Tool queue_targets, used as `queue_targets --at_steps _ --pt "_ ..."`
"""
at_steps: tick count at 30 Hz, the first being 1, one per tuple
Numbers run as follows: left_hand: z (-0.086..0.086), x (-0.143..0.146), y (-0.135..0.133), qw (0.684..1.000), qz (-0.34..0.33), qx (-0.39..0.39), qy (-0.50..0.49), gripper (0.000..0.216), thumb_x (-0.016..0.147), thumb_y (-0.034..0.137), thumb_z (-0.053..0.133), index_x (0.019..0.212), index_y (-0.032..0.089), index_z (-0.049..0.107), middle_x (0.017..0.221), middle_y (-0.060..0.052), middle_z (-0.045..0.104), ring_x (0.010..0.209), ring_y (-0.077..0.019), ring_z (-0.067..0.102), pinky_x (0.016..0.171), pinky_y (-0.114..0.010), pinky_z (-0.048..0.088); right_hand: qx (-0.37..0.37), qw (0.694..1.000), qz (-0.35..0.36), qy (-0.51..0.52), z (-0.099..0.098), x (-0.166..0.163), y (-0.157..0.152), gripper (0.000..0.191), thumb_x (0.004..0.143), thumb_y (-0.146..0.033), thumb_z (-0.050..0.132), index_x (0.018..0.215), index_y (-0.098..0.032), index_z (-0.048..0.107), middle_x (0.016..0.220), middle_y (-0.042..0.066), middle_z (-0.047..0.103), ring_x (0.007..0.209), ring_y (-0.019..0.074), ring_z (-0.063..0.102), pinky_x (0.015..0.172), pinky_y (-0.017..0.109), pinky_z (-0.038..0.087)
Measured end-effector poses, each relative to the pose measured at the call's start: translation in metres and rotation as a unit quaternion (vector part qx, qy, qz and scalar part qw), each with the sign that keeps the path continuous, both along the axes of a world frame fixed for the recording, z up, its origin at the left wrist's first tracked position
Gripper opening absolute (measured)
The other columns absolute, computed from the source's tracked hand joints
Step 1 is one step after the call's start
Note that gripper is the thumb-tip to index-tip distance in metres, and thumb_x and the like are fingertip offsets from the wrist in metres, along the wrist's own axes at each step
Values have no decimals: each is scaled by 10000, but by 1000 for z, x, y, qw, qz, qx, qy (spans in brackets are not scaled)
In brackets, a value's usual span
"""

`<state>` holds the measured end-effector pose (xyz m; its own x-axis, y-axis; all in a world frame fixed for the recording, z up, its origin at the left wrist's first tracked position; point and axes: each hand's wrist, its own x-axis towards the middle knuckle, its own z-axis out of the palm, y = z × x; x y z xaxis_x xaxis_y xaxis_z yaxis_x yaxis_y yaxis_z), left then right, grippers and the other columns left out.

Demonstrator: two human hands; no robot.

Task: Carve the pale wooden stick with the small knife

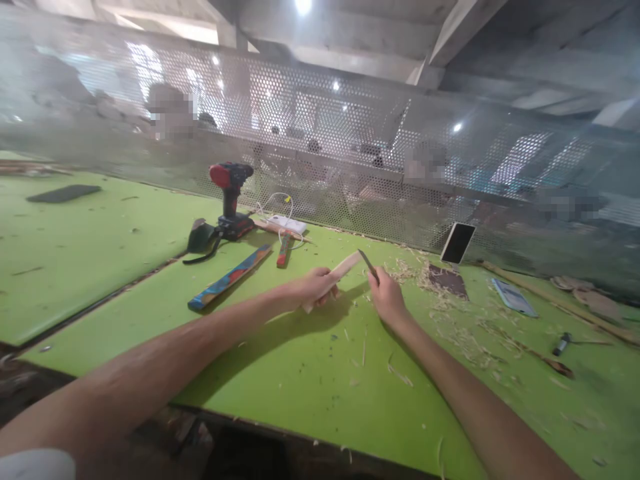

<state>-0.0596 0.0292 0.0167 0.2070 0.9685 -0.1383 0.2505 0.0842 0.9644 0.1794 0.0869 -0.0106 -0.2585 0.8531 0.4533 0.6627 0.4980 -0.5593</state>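
Observation:
My left hand (318, 287) is closed around a pale strip of wood (347, 265), which slants up and to the right above the green table. In my right hand (387, 297) is a knife (368, 263), its dark blade pointing up and left. The blade's tip meets or overlaps the far end of the strip; I cannot tell whether they touch. Curly wood shavings (450, 320) lie to the right of my right hand. Left of my left hand rests a flat blue and red painted piece (230, 277).
A red and black cordless drill (231, 200) stands at the back left, by a white cable (293, 212). A propped phone (457, 244), a light blue phone (514, 297) and a long wooden stick (560, 304) are to the right. Behind runs a perforated metal screen (330, 153).

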Motion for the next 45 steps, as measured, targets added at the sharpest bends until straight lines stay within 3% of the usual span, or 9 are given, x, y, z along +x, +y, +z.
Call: queue_targets --at_steps 3,6,10,13,17,22,27,38,45 --pt "0 3 -1 1000 4 -6 5 405 1051 568 616 979 171 653 732 4 662 494 -96 491 443 -227 370 -5 999 41 0 -1 -11 -8 392 1128 -477 397 1057 -260 715 977 124 706 852 282 671 728 423 576" --pt "-5 3 1 1000 -11 0 -11 405 1020 590 672 975 190 626 679 51 590 488 -97 483 466 -232 388 11 997 69 -12 -2 -19 -16 402 1128 -432 371 1083 -254 730 1053 143 709 985 304 688 827 460 600" --pt "-12 3 3 999 -34 24 -33 441 1009 628 699 971 203 589 681 69 560 501 -93 490 487 -231 416 -39 995 77 -49 -2 -23 -25 440 1142 -494 391 988 -261 732 838 82 680 682 237 615 617 388 539" --pt "-14 2 4 997 -36 43 -58 440 1038 623 654 986 188 612 657 75 535 492 -93 483 478 -229 421 -57 994 86 -47 0 -24 -29 523 1159 -548 354 1088 -253 780 753 57 678 560 206 554 521 350 466" --pt "-10 1 3 997 -35 49 -51 414 1029 588 683 951 186 625 613 79 531 450 -89 456 445 -223 405 -13 992 121 -40 3 -25 -32 623 1159 -595 336 1253 -210 816 848 96 771 570 214 599 515 352 484" --pt "-4 3 -1 998 -20 59 -19 396 1023 524 709 829 198 598 559 73 537 413 -84 440 413 -212 386 54 989 134 -44 2 -24 -30 570 1154 -551 410 1260 -193 841 1036 157 843 694 250 720 586 381 569" --pt "-1 8 -3 997 11 81 4 310 1044 404 682 827 195 609 542 77 535 408 -90 444 411 -212 382 53 989 121 -59 -1 -24 -28 545 1154 -519 426 1294 -196 841 977 146 845 621 236 696 530 371 555" --pt "-4 4 5 995 13 91 28 320 1010 390 748 815 201 580 539 84 527 416 -99 464 427 -224 401 73 988 107 -87 -11 -24 -26 474 1167 -395 422 1341 -215 825 953 134 836 556 195 662 470 331 543" --pt "5 12 -2 990 47 122 43 294 993 296 739 761 189 594 591 69 523 496 -106 474 464 -232 359 98 985 100 -101 -5 -23 -26 498 1161 -390 426 1319 -158 838 914 147 835 562 209 658 481 333 504"
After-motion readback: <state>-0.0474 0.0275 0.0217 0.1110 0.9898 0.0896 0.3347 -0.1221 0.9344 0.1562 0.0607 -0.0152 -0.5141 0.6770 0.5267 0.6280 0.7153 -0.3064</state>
